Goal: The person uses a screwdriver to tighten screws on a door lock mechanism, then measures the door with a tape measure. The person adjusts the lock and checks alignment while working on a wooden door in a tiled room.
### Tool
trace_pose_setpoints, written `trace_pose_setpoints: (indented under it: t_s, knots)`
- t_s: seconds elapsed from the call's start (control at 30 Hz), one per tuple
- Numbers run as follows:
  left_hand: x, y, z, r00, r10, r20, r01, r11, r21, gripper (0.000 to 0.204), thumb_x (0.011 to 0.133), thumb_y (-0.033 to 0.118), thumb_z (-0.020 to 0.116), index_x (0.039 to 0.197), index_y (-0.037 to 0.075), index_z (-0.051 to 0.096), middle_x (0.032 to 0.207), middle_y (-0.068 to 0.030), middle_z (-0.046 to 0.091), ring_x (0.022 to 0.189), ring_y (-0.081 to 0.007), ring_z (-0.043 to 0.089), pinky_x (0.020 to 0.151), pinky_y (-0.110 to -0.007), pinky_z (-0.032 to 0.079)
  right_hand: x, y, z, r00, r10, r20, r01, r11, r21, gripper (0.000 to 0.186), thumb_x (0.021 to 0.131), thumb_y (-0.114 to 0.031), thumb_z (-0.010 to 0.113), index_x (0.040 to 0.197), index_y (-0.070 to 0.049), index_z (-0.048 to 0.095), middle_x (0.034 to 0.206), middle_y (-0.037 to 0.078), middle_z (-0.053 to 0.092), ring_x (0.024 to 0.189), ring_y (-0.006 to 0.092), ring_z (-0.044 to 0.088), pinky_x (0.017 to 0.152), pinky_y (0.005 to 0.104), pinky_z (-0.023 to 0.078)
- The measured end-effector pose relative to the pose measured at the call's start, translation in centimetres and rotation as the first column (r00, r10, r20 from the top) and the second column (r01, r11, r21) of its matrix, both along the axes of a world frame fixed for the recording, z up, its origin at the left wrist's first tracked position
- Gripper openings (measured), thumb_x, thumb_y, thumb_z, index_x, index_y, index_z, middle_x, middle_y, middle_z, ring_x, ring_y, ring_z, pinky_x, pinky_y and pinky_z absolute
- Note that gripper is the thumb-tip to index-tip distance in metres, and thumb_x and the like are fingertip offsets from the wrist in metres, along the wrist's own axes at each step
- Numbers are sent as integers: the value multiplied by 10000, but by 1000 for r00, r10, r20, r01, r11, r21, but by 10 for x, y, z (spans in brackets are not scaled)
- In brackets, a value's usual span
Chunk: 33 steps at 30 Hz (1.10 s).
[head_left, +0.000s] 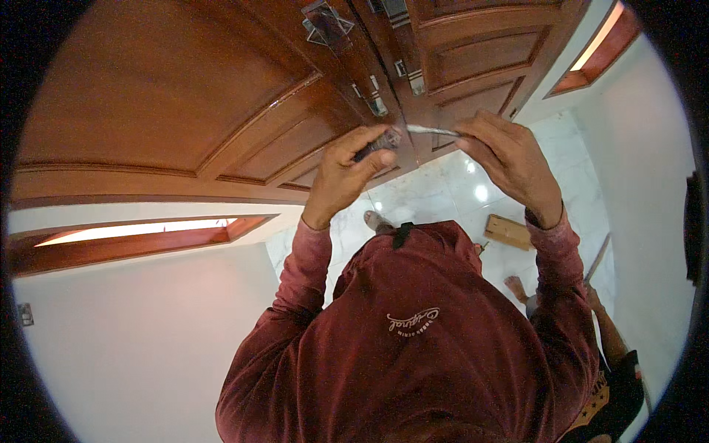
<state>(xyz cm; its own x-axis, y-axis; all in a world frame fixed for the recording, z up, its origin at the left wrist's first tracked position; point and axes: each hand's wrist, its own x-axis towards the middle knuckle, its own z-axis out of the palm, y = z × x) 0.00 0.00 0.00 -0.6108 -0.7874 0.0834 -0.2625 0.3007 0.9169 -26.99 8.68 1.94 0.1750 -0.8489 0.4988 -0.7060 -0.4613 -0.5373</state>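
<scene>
My left hand (347,166) is closed around a small dark object (378,145), gripped between thumb and fingers; its kind is too blurred to make out. In my right hand (513,159) is pinched a slim tool with a pale, whitish end (432,130). The tool points left, its tip close to the dark object; whether they touch I cannot tell. Both hands are raised in front of a brown wooden double door (148,96). Above my left hand, a metal fitting (377,96) sits on the door near the seam.
More metal fittings (408,77) lie along the door's seam. A brown rectangular board or box (508,232) rests on the pale tiled floor (569,159). At the lower right is another person in dark clothing (624,387). White walls (148,325) with narrow wood-framed windows (148,236) flank the door.
</scene>
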Motion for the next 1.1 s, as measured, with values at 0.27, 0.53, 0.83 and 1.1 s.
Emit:
trace_pose_setpoints:
  t_s: [0.27, 0.53, 0.83, 1.1]
  knots:
    - [8, 18, 10, 998, -11, -64, 3, 992, -126, 396, 842, 273, 747, 1150, 35, 674, 1032, -73, 673, 939, -171, 624, 842, -293, 488, 22, 13, 24, 963, -33, -267, 6, 995, -101, 181, 856, -158, 683, 1023, -88, 671, 801, 61, 581, 656, 253, 612, 547, 366, 485]
    - [0, 29, 24, 973, 41, 227, 72, 882, -466, 392, 806, 277, 760, 1132, 73, 688, 887, -112, 667, 812, -256, 647, 722, -348, 506, 36, 13, 46, 920, 43, -390, -30, 999, 39, 305, 855, -146, 632, 1151, -107, 575, 864, 89, 602, 782, 326, 659, 628, 413, 532]
    - [16, 33, 28, 971, -150, 186, 214, 893, -395, 369, 814, 319, 754, 1056, 46, 697, 911, -146, 692, 807, -297, 673, 699, -372, 517, 26, 4, 60, 823, 420, -384, -251, 873, 417, 220, 933, -246, 582, 1028, -49, 598, 842, 141, 623, 784, 352, 635, 679, 446, 486]
    - [24, 33, 9, 972, -171, 161, 234, 772, -591, 304, 848, 308, 714, 1015, 56, 685, 745, -131, 649, 622, -311, 636, 547, -390, 483, 37, -7, 45, 856, 488, -171, -362, 802, 476, 173, 943, -226, 576, 952, -54, 561, 674, 176, 567, 726, 418, 606, 636, 501, 445]
